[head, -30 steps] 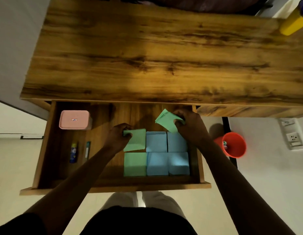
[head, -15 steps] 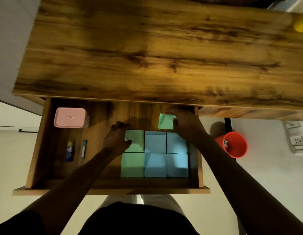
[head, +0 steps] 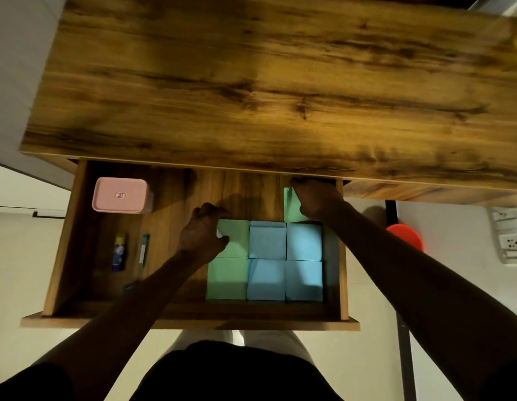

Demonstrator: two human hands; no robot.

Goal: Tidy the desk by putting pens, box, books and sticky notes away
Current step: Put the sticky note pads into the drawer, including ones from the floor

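Note:
An open wooden drawer (head: 190, 322) under the desk top (head: 280, 88) holds sticky note pads in a grid: two green on the left, several blue (head: 303, 241) to the right. My left hand (head: 202, 233) grips the upper green pad (head: 237, 238) at its left edge. My right hand (head: 315, 201) holds another green pad (head: 292, 209) down against the drawer floor at the back right, just behind the blue pads; most of it is hidden by my fingers.
A pink lidded box (head: 121, 195) sits in the drawer's back left. A small blue tube (head: 119, 251) and a pen (head: 143, 250) lie in front of it. An orange bin (head: 407, 235) stands on the floor to the right, beside wall sockets (head: 509, 241).
My right hand has carried the green pad from a raised tilt down to the drawer's back right. My left hand has squared its green pad into the grid.

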